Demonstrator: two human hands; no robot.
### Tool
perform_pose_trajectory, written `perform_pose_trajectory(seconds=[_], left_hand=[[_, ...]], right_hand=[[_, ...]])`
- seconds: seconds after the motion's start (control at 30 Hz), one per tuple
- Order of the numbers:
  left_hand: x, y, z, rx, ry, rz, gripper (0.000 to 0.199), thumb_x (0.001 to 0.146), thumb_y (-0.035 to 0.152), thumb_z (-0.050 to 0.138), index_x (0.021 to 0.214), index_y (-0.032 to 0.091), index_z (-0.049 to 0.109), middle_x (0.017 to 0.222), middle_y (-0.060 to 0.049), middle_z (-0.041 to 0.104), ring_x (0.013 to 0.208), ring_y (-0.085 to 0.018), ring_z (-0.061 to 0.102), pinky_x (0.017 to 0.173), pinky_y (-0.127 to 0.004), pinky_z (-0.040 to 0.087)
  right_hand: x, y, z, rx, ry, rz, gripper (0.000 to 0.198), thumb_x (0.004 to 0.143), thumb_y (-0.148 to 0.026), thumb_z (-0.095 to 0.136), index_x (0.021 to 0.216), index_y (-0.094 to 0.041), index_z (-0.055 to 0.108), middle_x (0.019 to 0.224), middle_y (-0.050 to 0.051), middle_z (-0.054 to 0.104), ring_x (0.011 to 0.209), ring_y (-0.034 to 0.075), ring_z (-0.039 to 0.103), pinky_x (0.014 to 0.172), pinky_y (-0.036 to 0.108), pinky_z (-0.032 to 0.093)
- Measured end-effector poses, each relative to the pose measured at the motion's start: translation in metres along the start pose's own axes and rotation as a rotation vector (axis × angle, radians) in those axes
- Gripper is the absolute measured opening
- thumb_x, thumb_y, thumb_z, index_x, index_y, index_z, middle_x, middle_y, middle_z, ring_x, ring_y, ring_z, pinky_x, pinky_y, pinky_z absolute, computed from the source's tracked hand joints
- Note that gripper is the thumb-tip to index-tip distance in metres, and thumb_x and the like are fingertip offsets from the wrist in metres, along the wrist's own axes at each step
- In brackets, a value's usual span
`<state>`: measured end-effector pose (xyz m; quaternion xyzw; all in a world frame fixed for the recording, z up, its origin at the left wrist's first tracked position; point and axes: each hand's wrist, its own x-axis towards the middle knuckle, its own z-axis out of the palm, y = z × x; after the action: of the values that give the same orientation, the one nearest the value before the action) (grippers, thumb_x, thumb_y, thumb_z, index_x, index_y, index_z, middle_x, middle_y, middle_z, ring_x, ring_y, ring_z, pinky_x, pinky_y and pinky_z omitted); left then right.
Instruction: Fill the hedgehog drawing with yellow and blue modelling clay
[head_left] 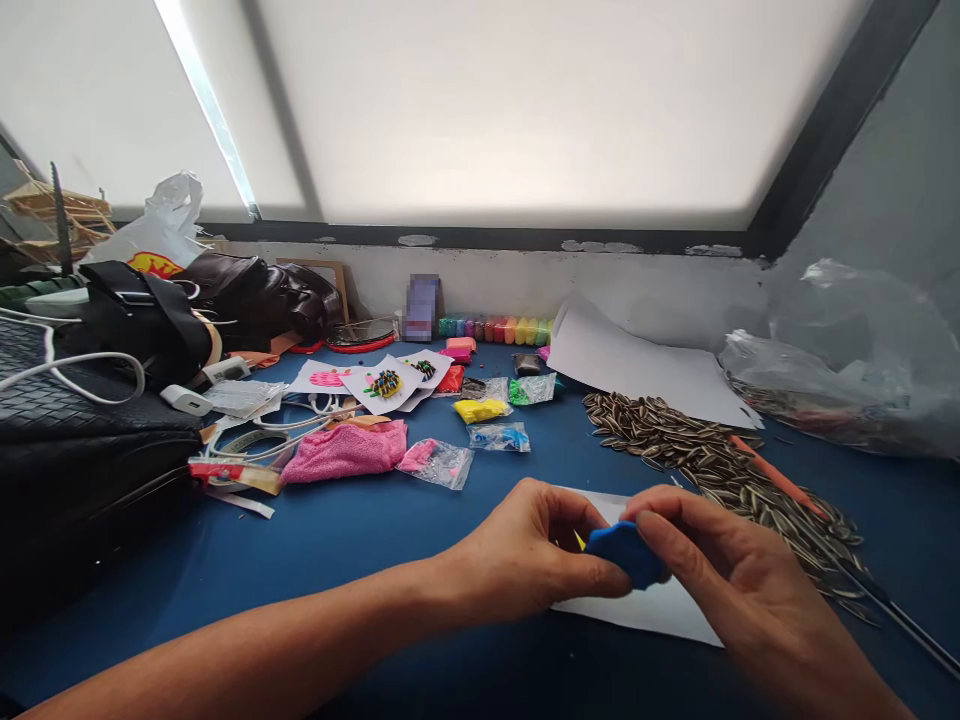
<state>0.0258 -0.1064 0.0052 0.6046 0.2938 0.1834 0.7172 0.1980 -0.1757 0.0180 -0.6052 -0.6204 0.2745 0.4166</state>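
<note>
We see flat, wavy-edged blue piece point(630, 556) held above white paper sheet point(649, 612) on dark blue surface point(442, 530). Left hand point(525, 548): grip closed on left side of piece, thumb nearest us. Right hand point(739, 565): grip pinching right side between thumb and fingers. Beyond right hand, we see heap of striped sunflower seeds point(637, 425), long orange strip point(776, 475) lying on it.

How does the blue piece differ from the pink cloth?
The left hand and right hand hold the blue piece; the pink cloth lies crumpled on the table. The blue piece looks smooth, the pink cloth fuzzy. The blue piece looks smaller than the pink cloth.
</note>
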Motion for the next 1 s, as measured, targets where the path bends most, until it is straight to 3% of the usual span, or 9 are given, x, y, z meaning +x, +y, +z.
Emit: perform_pose_trajectory(seconds=[0.2,0.33,0.47,0.63,0.8,1.0], left_hand=[[-0.003,0.001,-0.001,-0.027,-0.062,0.051,0.023,0.072,0.033,0.075,0.079,0.013,0.067,0.057,0.006,0.043,0.053,-0.007,0.032,0.051,-0.024,0.023],[-0.002,-0.002,-0.001,-0.016,-0.042,0.047,0.032,0.072,0.042,0.077,0.080,0.012,0.070,0.058,0.004,0.048,0.055,-0.008,0.038,0.051,-0.023,0.026],[-0.001,-0.007,0.001,-0.012,-0.039,0.066,0.039,0.069,0.048,0.079,0.085,0.012,0.074,0.066,0.001,0.058,0.063,-0.011,0.049,0.057,-0.023,0.034],[-0.002,-0.003,-0.001,0.016,-0.039,0.069,0.033,0.073,0.043,0.077,0.085,0.013,0.074,0.064,0.002,0.055,0.060,-0.009,0.042,0.056,-0.022,0.029],[-0.002,0.008,-0.007,0.027,0.012,0.023,0.045,0.063,0.055,0.080,0.079,0.014,0.071,0.061,0.003,0.052,0.057,-0.010,0.043,0.056,-0.024,0.033],[0.000,0.007,-0.010,-0.070,-0.001,0.053,0.041,0.065,0.045,0.083,0.086,0.013,0.069,0.072,0.000,0.060,0.064,-0.010,0.049,0.062,-0.024,0.038]], right_hand=[[0.000,-0.003,0.001,-0.011,-0.004,-0.036,0.029,0.088,-0.050,0.060,0.075,-0.025,0.069,0.070,0.000,0.064,0.068,0.017,0.061,0.062,0.025,0.051],[0.000,0.000,0.002,-0.008,0.010,-0.070,0.022,0.085,-0.048,0.065,0.092,-0.029,0.072,0.079,0.000,0.069,0.072,0.018,0.065,0.065,0.026,0.054],[0.000,-0.003,0.005,0.006,-0.015,-0.154,0.020,0.085,-0.043,0.065,0.075,-0.026,0.070,0.085,0.002,0.070,0.079,0.019,0.066,0.070,0.026,0.055],[-0.002,-0.007,0.005,0.013,-0.044,-0.062,0.025,0.089,-0.046,0.059,0.078,-0.026,0.068,0.072,0.000,0.066,0.066,0.015,0.063,0.062,0.022,0.054],[0.002,-0.001,-0.004,-0.039,0.057,-0.022,0.034,0.087,-0.056,0.059,0.096,-0.026,0.071,0.081,0.003,0.072,0.073,0.019,0.068,0.061,0.024,0.056],[0.006,0.001,-0.011,-0.124,-0.037,-0.039,0.033,0.090,-0.053,0.056,0.083,-0.025,0.072,0.063,-0.001,0.063,0.059,0.014,0.060,0.055,0.021,0.052]])
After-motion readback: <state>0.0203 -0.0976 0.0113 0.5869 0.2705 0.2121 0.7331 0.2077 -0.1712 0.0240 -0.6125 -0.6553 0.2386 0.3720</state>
